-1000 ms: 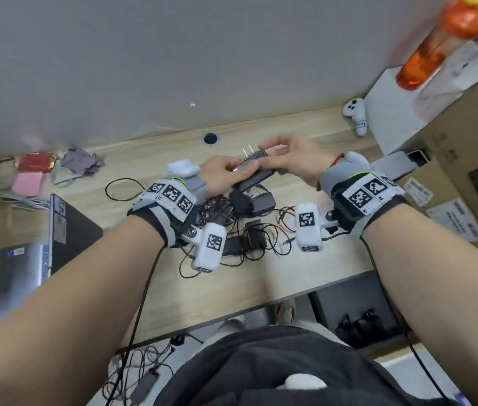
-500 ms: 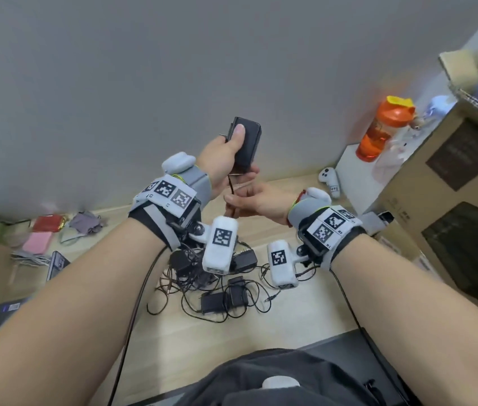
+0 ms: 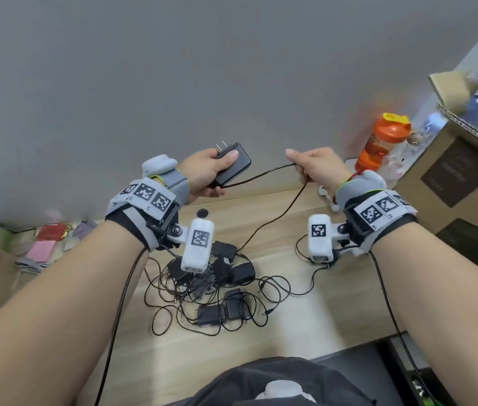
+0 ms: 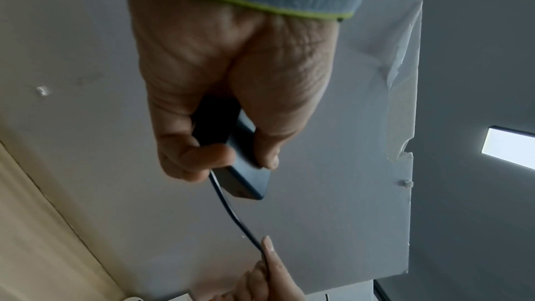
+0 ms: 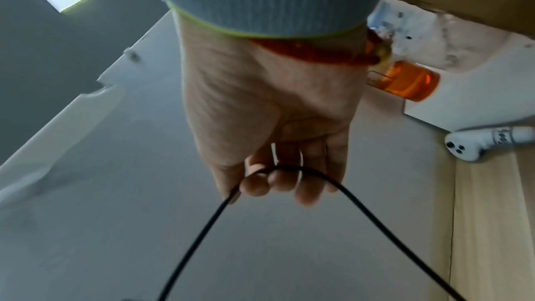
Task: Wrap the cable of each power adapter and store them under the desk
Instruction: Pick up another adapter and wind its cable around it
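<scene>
Two hands raised — left hand (image 3: 202,168) gripping adapter (image 3: 230,168), right hand (image 3: 315,165) pinching cable (image 3: 264,172)

Grey ribbed cuffs edged in lime are worn behind the left hand (image 3: 202,171) and right hand (image 3: 318,167). Black straps carry white tags printed with black square codes; white camera pods and thin black leads are attached. A red band is seen at the right wrist.

Black adapter (image 3: 230,164) and cable (image 3: 264,174); orange, perhaps translucent, bottle (image 3: 378,146).
</scene>
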### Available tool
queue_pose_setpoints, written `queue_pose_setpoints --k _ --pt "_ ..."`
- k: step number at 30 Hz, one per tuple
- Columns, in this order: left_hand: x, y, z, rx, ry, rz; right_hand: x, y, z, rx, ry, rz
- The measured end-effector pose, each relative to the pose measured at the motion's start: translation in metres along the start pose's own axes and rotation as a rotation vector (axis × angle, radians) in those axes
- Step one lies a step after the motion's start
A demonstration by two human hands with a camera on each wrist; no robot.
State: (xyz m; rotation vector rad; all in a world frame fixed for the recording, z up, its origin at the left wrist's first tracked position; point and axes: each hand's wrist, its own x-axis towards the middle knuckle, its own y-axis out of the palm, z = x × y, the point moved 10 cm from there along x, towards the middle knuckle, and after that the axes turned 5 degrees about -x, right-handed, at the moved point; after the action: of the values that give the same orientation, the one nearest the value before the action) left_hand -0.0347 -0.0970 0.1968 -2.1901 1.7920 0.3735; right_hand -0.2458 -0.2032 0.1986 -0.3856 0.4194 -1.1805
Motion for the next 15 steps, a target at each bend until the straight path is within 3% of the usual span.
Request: queue_pose_setpoints --k 3,6,8,12,15 --pt "0.001 0.005 -0.001 -0.019 0.030 -0.011 -0.012 0.025 0.008 -0.163 -0.043 0.138" --pt "0.001 0.010 0.000 -0.030 0.055 0.003 -0.031 0.072 0.015 -0.128 -0.068 0.425" --pt "0.000 0.010 -0.001 -0.041 0.074 -0.004 -0.041 0.092 0.019 -0.088 -0.093 0.542" --pt "-0.005 0.007 -0.001 -0.061 0.083 -0.005 -0.039 0.086 0.026 -0.092 -0.180 0.431" --pt "-0.009 0.006 0.004 -0.061 0.054 0.017 -0.034 0.081 0.023 0.075 -0.150 0.388"
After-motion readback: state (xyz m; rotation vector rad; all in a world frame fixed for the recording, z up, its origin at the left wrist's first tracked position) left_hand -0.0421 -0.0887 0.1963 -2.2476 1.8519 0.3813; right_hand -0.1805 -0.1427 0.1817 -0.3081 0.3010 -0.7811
